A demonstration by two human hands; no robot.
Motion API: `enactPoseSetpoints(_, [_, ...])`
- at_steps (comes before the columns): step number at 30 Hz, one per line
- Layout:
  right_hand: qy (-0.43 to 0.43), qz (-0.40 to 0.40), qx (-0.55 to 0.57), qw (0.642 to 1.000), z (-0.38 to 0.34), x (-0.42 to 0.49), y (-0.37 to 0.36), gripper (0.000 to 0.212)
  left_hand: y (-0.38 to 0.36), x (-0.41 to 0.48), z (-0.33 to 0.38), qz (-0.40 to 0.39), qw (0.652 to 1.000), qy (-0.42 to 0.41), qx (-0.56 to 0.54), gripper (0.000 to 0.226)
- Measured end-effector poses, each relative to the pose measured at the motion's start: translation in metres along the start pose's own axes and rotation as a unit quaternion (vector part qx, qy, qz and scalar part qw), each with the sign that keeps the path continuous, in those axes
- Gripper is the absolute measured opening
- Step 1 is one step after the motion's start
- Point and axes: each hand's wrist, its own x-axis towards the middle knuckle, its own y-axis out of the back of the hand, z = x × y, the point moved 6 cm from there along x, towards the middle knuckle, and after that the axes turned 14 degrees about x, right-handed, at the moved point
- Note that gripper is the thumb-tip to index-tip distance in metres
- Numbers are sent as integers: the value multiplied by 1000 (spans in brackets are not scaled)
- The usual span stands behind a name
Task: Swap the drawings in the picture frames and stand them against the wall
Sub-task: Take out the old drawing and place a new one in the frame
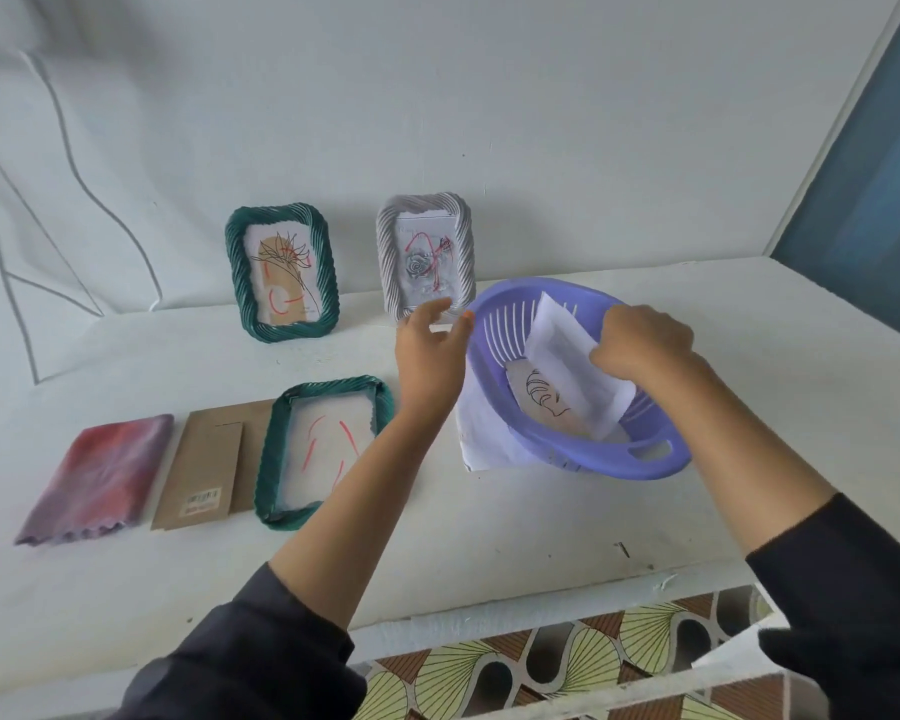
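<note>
White counter point(489, 537) carries everything; both hands work over its right half. Purple basket point(583, 439), the largest item, sits tilted toward the person, under the right hand and just right of the left hand, probably tipped to reach its contents. Green frame point(281, 272) and grey frame point(427, 254) stand upright against the wall beyond the left hand, each holding a drawing; judged finished. A second green frame point(323, 449) lies flat on the counter, left of the left forearm, a sheet with red strokes in it, back apparently off for the swap. Further left lie brown backing boards point(198, 470) and a folded red-purple cloth point(100, 475). Right hand point(642, 343) is closed, pinching a white sheet point(562, 345) inside the basket above a line drawing point(546, 402), likely sorting out the next insert. Left hand point(432, 350) is spread, fingers apart, hovering at the basket's rim; contact cannot be confirmed.
</note>
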Motion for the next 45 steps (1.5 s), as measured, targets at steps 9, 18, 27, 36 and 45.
enactPoseSetpoints(9, [229, 55, 51, 971, -129, -87, -4, 30, 31, -13, -4, -142, 974, 61, -165, 27])
enactPoseSetpoints(18, [60, -90, 393, 913, -134, -57, -95, 41, 108, -3, -102, -64, 981, 169, -70, 9])
enactPoseSetpoints(27, [71, -49, 363, 928, -153, -60, -158, 23, 135, -1, -156, -68, 955, 80, 279, 27])
enactPoseSetpoints(36, [132, -67, 277, 949, -140, -51, -164, 29, 130, -3, -167, -138, 917, 61, 370, 38])
enactPoseSetpoints(45, [165, -83, 300, 936, -135, -45, -175, 29, 130, -2, -168, -140, 917, 75, 365, 41])
